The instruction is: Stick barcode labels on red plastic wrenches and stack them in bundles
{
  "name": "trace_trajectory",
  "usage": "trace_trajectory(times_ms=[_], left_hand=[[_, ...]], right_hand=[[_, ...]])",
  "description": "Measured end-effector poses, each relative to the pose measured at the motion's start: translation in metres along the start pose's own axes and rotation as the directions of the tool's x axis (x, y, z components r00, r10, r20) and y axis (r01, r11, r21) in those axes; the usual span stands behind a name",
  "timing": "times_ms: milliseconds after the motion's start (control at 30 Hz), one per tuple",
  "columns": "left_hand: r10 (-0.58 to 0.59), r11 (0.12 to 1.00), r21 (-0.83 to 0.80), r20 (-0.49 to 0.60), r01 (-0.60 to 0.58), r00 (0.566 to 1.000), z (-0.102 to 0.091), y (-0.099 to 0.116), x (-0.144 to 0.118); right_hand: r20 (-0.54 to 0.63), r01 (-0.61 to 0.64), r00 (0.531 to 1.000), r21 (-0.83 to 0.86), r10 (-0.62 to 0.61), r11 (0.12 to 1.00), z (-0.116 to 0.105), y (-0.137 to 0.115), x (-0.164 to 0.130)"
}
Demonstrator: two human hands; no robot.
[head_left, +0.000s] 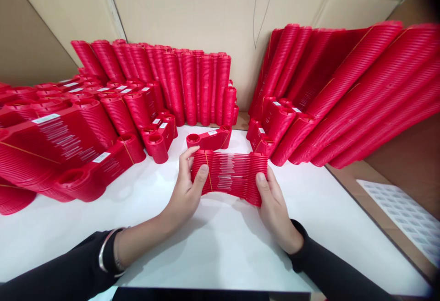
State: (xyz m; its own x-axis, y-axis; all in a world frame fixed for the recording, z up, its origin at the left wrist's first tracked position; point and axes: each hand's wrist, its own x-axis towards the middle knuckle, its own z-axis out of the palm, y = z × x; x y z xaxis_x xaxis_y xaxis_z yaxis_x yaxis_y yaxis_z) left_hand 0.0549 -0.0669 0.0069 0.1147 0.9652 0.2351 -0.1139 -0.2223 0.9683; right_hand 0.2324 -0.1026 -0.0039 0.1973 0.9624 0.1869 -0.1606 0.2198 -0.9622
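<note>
Between my two hands is a stack of red plastic pieces [231,175], with a ribbed round column at each end and a thin rubber band around its left end. My left hand [190,179] closes on the left column, thumb in front. The right column is gripped by my right hand [274,205], its thumb also on the front face. Just behind stands a shorter red banded stack [211,139] with a white label on top. Most of my fingers are hidden behind the held stack.
Many labelled red stacks [103,127] crowd the white table [220,246] on the left. Tall red columns [195,88] stand along the cardboard wall [192,8]. More long stacks [343,95] lean at the right, beside a printed sheet [402,214].
</note>
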Motion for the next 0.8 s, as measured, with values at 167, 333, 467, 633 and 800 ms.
trace_trajectory(times_ms=[167,333,467,633,800], left_hand=[[-0.014,1.000,0.002,0.020,0.013,1.000,0.000,0.002,0.001],[0.005,1.000,0.029,-0.007,-0.005,1.000,0.000,-0.003,0.000],[0.038,0.997,0.072,-0.021,-0.037,0.999,-0.002,-0.009,0.000],[0.067,0.997,0.046,-0.044,-0.065,0.997,-0.002,-0.009,0.003],[0.039,0.999,0.036,-0.091,-0.036,0.995,0.001,-0.010,0.005]], right_hand=[[0.013,0.063,0.998,-0.122,-0.062,0.991,-0.002,-0.001,0.000],[0.007,0.060,0.998,-0.125,-0.060,0.990,-0.002,0.000,0.001],[0.074,0.032,0.997,-0.145,-0.022,0.989,-0.002,0.001,0.002],[0.067,0.274,0.960,-0.442,-0.273,0.854,-0.005,-0.005,0.001],[0.401,0.655,0.651,-0.725,-0.645,0.211,-0.002,-0.011,-0.008]])
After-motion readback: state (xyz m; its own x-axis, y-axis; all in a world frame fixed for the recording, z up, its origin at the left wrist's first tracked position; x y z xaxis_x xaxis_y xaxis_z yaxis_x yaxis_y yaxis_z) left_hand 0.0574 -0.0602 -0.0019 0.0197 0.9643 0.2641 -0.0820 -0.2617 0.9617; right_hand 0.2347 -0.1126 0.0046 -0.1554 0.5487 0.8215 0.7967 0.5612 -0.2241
